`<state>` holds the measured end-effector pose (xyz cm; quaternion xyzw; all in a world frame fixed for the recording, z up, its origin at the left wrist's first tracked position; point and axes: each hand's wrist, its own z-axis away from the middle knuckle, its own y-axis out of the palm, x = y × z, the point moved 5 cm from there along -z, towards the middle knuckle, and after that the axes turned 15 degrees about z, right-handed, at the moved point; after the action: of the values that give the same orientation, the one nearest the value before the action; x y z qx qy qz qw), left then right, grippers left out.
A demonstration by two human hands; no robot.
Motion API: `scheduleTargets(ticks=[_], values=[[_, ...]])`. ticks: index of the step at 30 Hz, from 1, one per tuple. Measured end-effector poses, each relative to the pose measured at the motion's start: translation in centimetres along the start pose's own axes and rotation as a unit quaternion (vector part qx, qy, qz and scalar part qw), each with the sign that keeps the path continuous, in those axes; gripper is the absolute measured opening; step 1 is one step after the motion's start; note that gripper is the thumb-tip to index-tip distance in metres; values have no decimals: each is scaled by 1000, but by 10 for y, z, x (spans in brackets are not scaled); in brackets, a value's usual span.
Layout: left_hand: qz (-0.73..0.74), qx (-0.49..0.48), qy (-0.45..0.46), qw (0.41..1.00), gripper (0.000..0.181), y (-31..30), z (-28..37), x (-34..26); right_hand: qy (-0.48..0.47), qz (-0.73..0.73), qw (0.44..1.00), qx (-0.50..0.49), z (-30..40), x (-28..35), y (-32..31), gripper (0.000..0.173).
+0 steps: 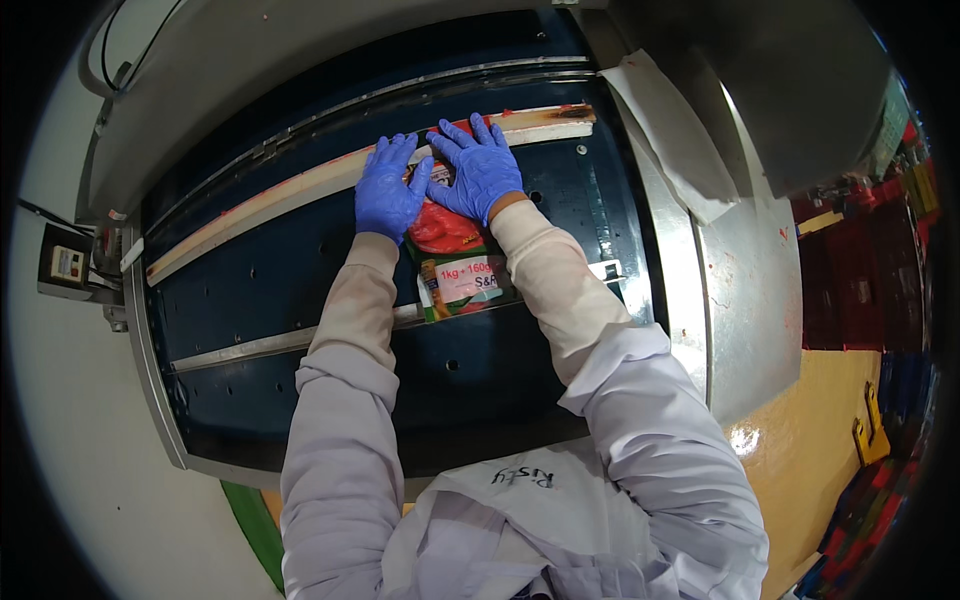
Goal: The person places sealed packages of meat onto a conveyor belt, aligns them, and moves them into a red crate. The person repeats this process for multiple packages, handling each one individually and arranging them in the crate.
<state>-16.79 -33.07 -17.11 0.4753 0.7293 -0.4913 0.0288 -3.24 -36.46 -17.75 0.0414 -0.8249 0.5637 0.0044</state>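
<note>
A printed plastic food pouch [448, 229] lies flat in the dark bed [247, 292] of what looks like a chamber vacuum sealer. It is red and green, with a pink label that bears writing near its lower end. My left hand [388, 187], in a blue glove, rests palm down over the pouch's upper left. Over the upper right side lies my right hand [480, 169], also gloved, its fingers spread. Both sets of fingertips reach onto the long pale sealing bar [300, 186], where the pouch's top end lies partly hidden beneath my hands.
A thin metal strip [247, 351] crosses the bed lower down. Right of the bed is a steel ledge [750, 315] with a white sheet [671, 139] over part of it. Red crates [847, 270] stand beyond. A small control box [67, 265] sits at the left.
</note>
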Motion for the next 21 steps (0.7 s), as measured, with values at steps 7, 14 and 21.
scheduleTargets(ticks=[7,14,21], values=[[-245,17,-223,943,76,-42,-18,41,130,-103,985,52,20,-98,-39,73],[-73,-63,35,995,50,-9,7,-173,164,-113,973,-116,285,-234,-180,44],[74,119,215,967,41,169,41,-386,552,27,723,-414,628,-404,-252,30]])
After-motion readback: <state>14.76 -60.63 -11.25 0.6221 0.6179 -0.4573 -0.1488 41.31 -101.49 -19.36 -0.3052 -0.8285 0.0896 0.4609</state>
